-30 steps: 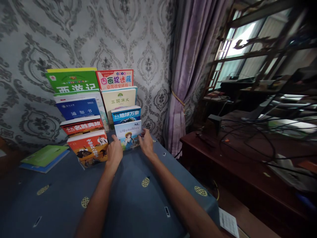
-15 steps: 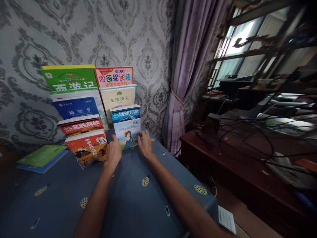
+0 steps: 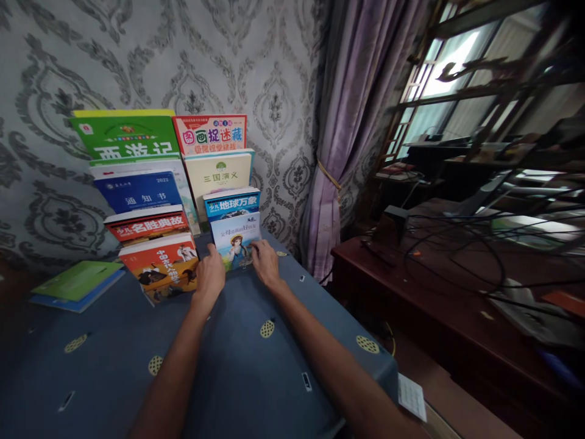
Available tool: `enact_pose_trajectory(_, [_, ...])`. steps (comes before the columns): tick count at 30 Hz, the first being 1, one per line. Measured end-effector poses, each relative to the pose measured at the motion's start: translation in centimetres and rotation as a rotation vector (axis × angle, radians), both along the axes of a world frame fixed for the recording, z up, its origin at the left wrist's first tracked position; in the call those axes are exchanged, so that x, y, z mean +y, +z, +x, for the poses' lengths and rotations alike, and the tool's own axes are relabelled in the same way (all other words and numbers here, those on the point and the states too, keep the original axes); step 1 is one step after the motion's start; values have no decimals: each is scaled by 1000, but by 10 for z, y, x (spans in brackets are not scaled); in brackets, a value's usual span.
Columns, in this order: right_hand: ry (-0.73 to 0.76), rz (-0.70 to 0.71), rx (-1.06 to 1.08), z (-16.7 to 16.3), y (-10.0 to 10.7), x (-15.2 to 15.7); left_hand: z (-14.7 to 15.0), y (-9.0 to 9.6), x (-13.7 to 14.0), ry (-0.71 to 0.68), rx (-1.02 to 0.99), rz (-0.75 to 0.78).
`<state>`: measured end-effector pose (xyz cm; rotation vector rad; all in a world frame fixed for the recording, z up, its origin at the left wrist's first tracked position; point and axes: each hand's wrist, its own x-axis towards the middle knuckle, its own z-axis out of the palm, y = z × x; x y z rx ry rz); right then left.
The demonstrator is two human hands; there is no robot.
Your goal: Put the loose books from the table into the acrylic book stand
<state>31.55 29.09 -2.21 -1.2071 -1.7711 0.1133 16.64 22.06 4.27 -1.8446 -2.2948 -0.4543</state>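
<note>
Pale-blue book [image 3: 231, 238] with the yellow-hatted cartoon figure on its cover is the one we've got both hands at, folks. It's standing at the very front of the right-hand row, tilted back a bit, on our worktop [image 3: 242, 341] with the blue-grey pineapple-print cloth. Our left grip [image 3: 211, 271] is by its left edge, fingers partly curled, sitting in the gap next to the orange book [image 3: 159, 265] that fronts the other row. Our right grip [image 3: 265, 262] is at the right edge, fingers bent, with the tips against the cover's side. Honestly, we can't tell whether either one is actually pinching it or just resting there. Behind our book we've got a bright-blue one [image 3: 233, 203], then a cream one [image 3: 222, 174], then a red-topped one [image 3: 212, 134] at the back. The left row goes orange, red [image 3: 148, 225], dark blue [image 3: 141, 190], then a tall green one [image 3: 125, 135] by the patterned wall [image 3: 274, 42]. Way over left, a green booklet [image 3: 75, 280] lies flat on a blue one [image 3: 94, 296]. Off right, there's a tied purple curtain [image 3: 340, 134] and a dark-red surface [image 3: 365, 289] with tangled cables.
</note>
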Motion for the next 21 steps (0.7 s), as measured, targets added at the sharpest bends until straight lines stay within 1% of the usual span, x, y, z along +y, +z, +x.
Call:
enact_pose_trajectory(6, [33, -6, -37, -1, 2, -3, 1, -1, -3, 1, 2, -16])
enact_pose_trajectory(10, [42, -3, -34, 0, 4, -4, 5, -1, -11, -13, 14, -24])
enact_pose_trajectory(15, [44, 10, -20, -1, 3, -4, 11, -3, -25, -77, 54, -38])
enact_pose_trajectory(18, [47, 23, -18, -3, 2, -4, 13, -7, -34, -141, 102, -8])
enact_pose_trajectory(21, [50, 43, -19, -4, 2, -7, 11, -12, -42, -176, 137, 38])
